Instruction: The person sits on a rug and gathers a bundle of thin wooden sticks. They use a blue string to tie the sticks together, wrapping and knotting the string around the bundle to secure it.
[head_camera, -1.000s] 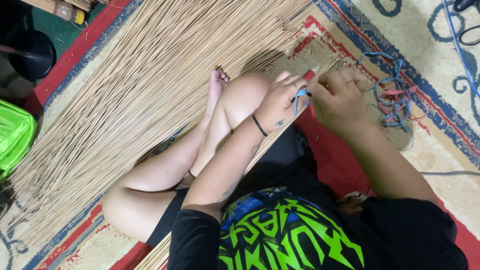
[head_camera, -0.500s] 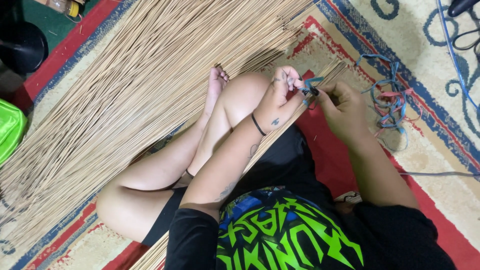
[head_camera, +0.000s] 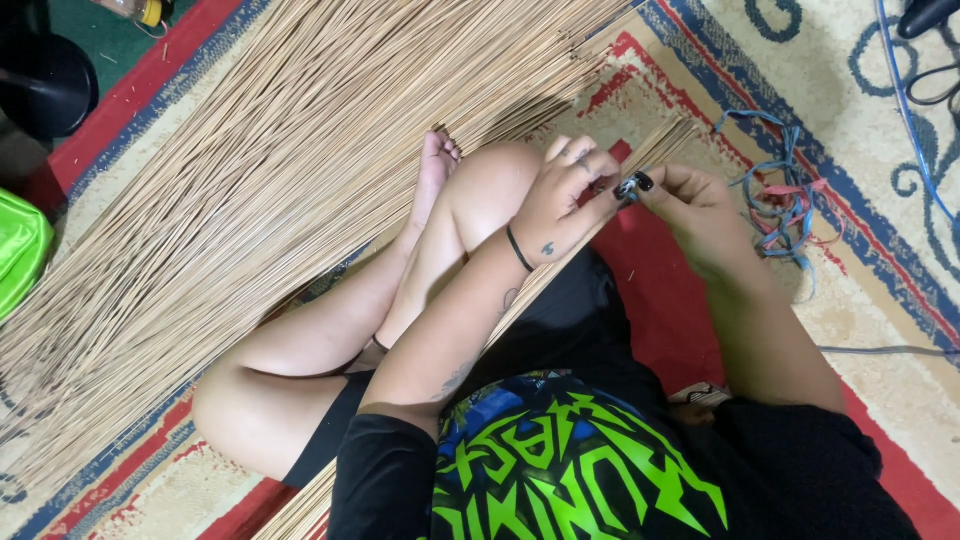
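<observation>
Item: seated person on a patterned carpet (head_camera: 880, 230), viewed from above by the head camera.

We are seeing the left hand (head_camera: 560, 195) resting over the raised knee (head_camera: 490, 185), fingers curled together toward the right hand. The right hand (head_camera: 700, 205) is meeting it just beside the knee, its fingers pinching closed on a small dark piece with a bit of blue cord (head_camera: 628, 186); the piece is too small for us to identify. The left fingertips are touching that same spot, though we cannot tell whether they are gripping it.

Surroundings: a large fan of thin tan sticks (head_camera: 280, 170) is lying across the carpet, covering most of the upper left. The bare foot (head_camera: 435, 165) is pressing on it. A narrower bundle of sticks (head_camera: 660, 140) is running under both hands and the left forearm, partly hidden by them.

A tangle of blue and red cords (head_camera: 780, 200) is lying on the carpet near the right hand, apart from it. A blue cable (head_camera: 905, 110) is crossing the upper right. A bright green object (head_camera: 20, 255) is sitting at the left edge.
</observation>
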